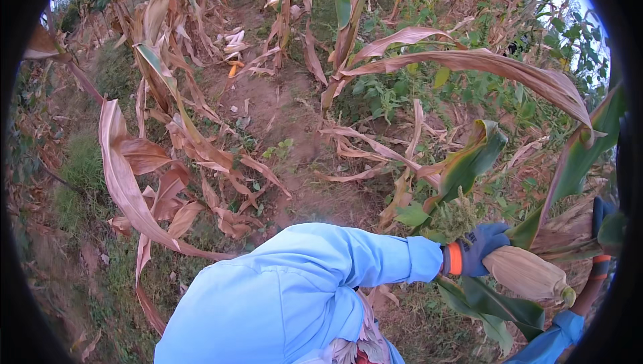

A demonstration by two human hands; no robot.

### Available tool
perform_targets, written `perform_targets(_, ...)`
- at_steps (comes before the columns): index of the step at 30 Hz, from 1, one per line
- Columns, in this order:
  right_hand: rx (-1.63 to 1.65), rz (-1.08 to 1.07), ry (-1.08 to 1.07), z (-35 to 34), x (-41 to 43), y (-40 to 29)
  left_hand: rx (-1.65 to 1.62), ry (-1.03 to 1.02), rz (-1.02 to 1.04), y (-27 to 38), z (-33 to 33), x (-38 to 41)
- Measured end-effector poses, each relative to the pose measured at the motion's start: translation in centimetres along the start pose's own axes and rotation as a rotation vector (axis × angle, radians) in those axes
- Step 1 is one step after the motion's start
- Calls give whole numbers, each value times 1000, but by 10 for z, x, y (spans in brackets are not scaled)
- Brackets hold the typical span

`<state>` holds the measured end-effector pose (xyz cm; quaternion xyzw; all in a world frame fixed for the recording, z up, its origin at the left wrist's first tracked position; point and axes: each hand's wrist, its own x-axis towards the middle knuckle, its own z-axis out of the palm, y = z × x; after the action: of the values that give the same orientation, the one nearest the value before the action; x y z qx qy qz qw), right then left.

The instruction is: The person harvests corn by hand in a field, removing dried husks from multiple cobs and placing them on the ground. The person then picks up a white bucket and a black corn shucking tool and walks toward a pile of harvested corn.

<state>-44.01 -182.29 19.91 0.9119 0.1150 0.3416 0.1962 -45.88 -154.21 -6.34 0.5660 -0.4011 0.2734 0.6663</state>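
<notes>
My left hand, in a dark grey-blue work glove with an orange cuff, is closed around one end of a corn ear in its dry tan husk. The ear slants down to the right, with a greenish stub at its far end. At the right rim of the view is my right hand, gloved the same way and partly hidden by a green leaf. It is beside a dry corn leaf; its fingers are too hidden to show a grip. Green corn leaves hang below the ear.
Dry corn stalks stand at the left, and another stalk rises at upper middle. A long dry leaf arches across the right. Several husked ears lie on the bare soil farther off. Green weeds grow between.
</notes>
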Motion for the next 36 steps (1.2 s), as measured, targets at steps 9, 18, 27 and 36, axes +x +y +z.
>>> perform_targets(9, -5, 524, 52, 34, -83, 36, -56, -37, -62, -30, 11, 3)
perform_targets(18, 92, 735, 160, 3, -90, -50, -126, -92, -139, -45, 10, 6)
perform_targets(27, 51, 1017, 224, -5, -103, -90, -267, -60, -205, -52, 2, 10)
perform_targets(36, 116, 1277, 263, 53, -156, -207, -220, 82, -280, -88, -7, 43)
